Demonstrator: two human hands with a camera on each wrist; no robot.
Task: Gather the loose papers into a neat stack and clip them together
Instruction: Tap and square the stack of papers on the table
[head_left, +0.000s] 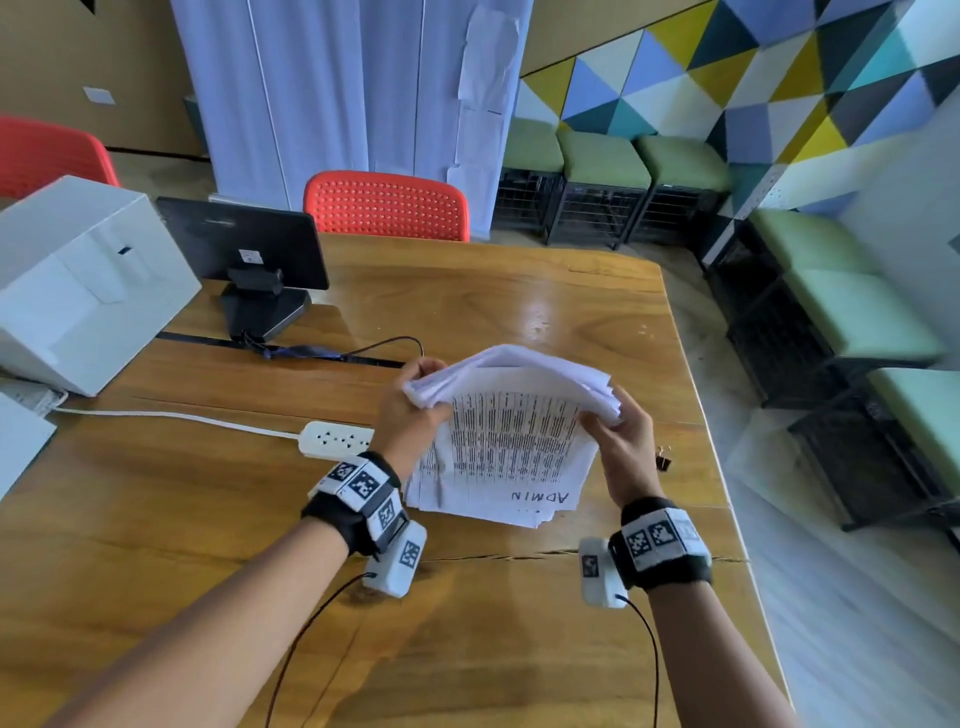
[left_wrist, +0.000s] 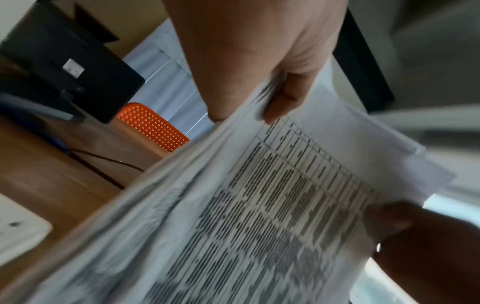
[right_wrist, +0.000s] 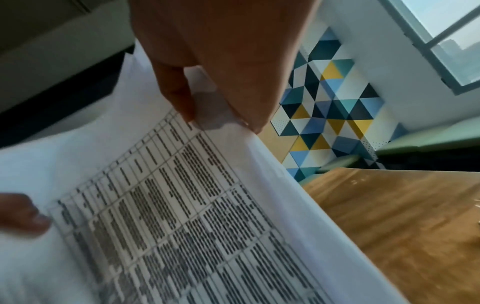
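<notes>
Both hands are up over the wooden table (head_left: 218, 525), wrists raised, each taking one far corner of the papers (head_left: 506, 441).

Left hand (head_left: 415, 410): fingers curled round the far-left corner of the sheaf, thumb on the printed side. The left wrist view shows the thumb (left_wrist: 283, 98) pressed on the top sheet with the remaining fingers behind the pages.

Right hand (head_left: 626, 441): pinching the far-right corner, thumb on top, other fingers behind. The right wrist view shows the thumb (right_wrist: 176, 92) and a finger closing on the corner edge.

The papers are lifted at the far end and curl toward the camera; the near end rests on the table between the two wrists. The top sheet is a dense printed table with "ADMIN" handwritten near the lower edge, reading upside down. Edges are uneven, with sheets fanned out along the far-right side and the near edge.

The binder clip (head_left: 663, 460) lies on the table just right of the right hand, partly hidden behind it. The power strip (head_left: 337, 438) is just left of the left wrist.
</notes>
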